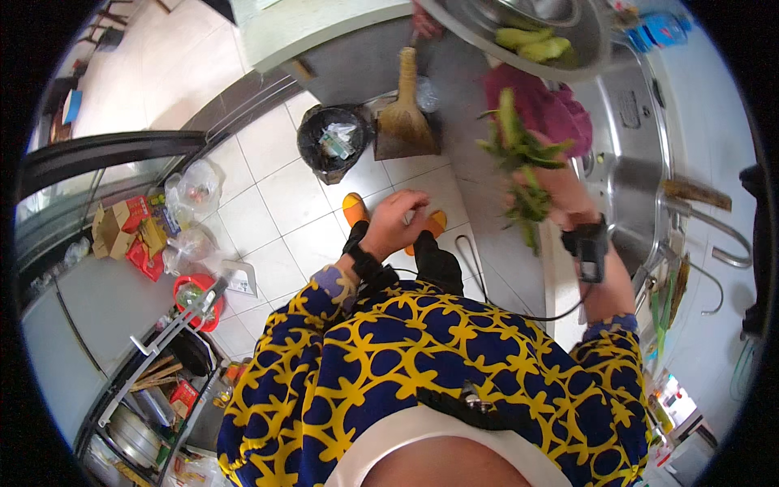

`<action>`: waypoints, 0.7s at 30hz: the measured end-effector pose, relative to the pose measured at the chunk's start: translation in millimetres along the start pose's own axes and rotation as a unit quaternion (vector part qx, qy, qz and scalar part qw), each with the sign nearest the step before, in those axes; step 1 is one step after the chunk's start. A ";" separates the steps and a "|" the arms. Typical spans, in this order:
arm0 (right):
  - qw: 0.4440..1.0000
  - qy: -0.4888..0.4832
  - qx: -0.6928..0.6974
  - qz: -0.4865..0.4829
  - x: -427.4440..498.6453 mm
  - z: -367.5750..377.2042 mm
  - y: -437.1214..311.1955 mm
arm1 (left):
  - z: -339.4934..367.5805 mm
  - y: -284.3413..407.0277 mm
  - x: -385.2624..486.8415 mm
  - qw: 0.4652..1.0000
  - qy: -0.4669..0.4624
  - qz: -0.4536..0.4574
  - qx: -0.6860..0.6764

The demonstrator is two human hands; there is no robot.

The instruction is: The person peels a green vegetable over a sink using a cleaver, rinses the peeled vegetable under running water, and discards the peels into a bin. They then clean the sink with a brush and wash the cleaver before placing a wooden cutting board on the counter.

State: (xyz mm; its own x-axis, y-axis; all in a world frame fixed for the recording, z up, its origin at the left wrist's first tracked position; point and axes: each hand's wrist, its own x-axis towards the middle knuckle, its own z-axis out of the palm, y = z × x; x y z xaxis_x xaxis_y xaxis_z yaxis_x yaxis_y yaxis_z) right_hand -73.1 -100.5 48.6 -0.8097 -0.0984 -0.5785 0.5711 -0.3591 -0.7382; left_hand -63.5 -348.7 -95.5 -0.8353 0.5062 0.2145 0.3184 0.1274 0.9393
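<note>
Green vegetable peelings or scraps (pixel 526 152) hang in a blurred bunch from my right hand (pixel 560 189), which grips them over the front edge of the counter, left of the stainless-steel sink (pixel 627 176). Just beyond that hand a purple cloth (pixel 535 100) drapes near the sink's edge. My left hand (pixel 395 219) is held low in front of my body, fingers loosely curled, a gap between thumb and fingers and nothing seen in it. On the floor ahead stands a waste bin with a black bag (pixel 310 161), some rubbish inside.
A wide metal basin (pixel 481 36) at the top holds pale green vegetable pieces (pixel 532 44). Beside the bin is a straw broom (pixel 405 103). Boxes (pixel 125 225), plastic bags (pixel 192 249) and a red plastic basket (pixel 213 319) lie left, near a pull-out rack with pots (pixel 137 435).
</note>
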 end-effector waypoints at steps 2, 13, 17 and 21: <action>0.998 -0.031 -0.005 0.049 44.8 30.5 22.8 | -30.9 -17.0 -23.2 0.997 0.047 -0.052 0.015; 0.986 -0.066 -0.071 0.139 323.6 103.3 228.5 | -119.9 -77.4 -145.0 0.900 0.286 -0.325 -0.041; 0.923 -0.138 -0.358 0.034 368.0 84.2 276.8 | -126.8 -82.2 -164.9 0.875 0.302 -0.376 -0.023; 0.977 -0.103 -0.127 0.140 376.9 79.9 288.9 | -125.8 -84.7 -169.6 0.869 0.299 -0.393 -0.023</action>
State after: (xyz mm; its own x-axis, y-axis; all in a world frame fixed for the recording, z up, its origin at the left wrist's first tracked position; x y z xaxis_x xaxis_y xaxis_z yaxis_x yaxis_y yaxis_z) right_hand -224.1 -315.5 -355.0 -0.6125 -0.3536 -0.7069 0.7676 -0.0528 -0.6387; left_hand -5.2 -552.7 -177.8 -0.8745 -0.2569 -0.4113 -0.4634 0.1931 0.8648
